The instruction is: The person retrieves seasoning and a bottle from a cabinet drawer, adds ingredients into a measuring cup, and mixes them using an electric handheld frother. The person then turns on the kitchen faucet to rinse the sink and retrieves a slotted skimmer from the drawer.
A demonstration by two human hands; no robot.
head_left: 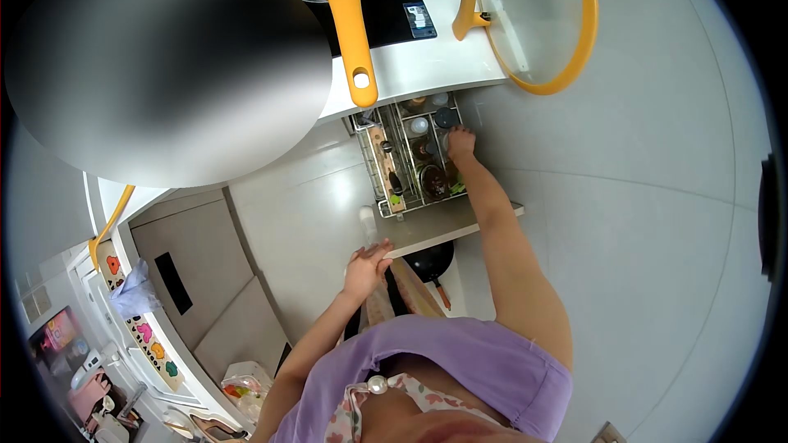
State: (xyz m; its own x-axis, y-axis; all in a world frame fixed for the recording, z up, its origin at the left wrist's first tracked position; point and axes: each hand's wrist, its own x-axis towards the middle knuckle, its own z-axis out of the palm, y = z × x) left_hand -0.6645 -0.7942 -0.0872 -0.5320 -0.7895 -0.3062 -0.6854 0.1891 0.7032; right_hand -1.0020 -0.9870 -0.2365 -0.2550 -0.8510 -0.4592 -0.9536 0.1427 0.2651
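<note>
A pull-out drawer with a wire rack (400,212) stands open below the counter, holding bottles and jars. My right hand (460,144) reaches into its right side, beside a dark-capped bottle (446,118); the fingers are bent around something I cannot make out. My left hand (367,269) rests on the top edge of the drawer front (435,236), its fingers over the edge. A glass jar with dark contents (432,181) sits in the near part of the rack. White-capped bottle (419,125) stands further back.
A pan with a yellow handle (351,37) sits on the black cooktop (394,12), its handle jutting past the counter edge. A yellow-rimmed glass lid (589,16) stands at the upper right. Below the drawer front is a black pan (430,262). A large blurred oval hides the upper left.
</note>
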